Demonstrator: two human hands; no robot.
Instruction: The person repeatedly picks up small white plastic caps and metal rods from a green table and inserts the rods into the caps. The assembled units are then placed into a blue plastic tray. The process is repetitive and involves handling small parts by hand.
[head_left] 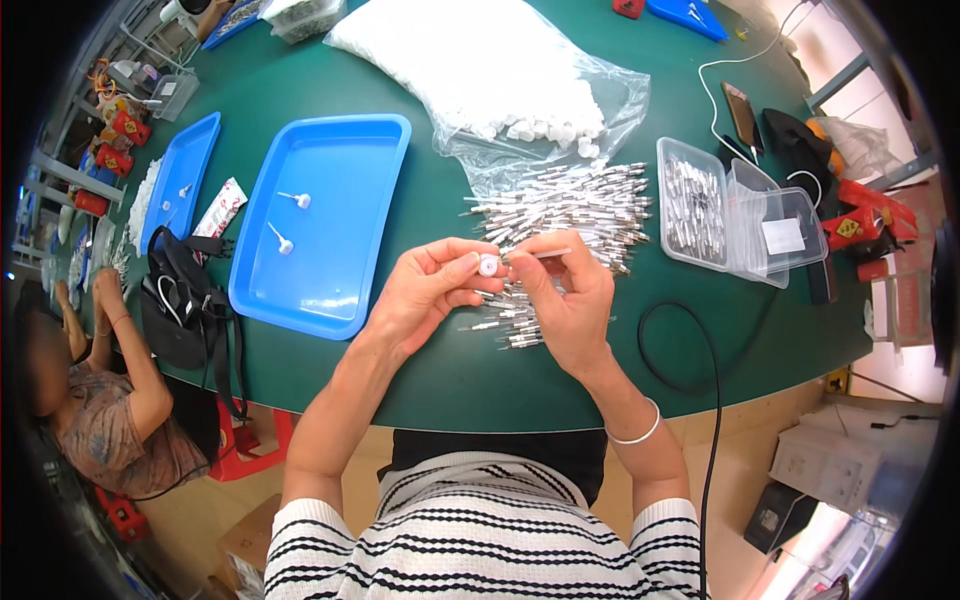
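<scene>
Inside the front edge of a green worktop [440, 390], a person's left hand [432, 288] pinches a small round white cap [488, 265] while the right hand [572, 305] grips a slim white rod [548, 253] beside it; whether the two pieces touch cannot be told. Slender rods [590, 205] lie heaped beneath and beyond the hands. At left, a blue tray [335, 225] bears two stemmed white caps [302, 201] nearer its left edge.
</scene>
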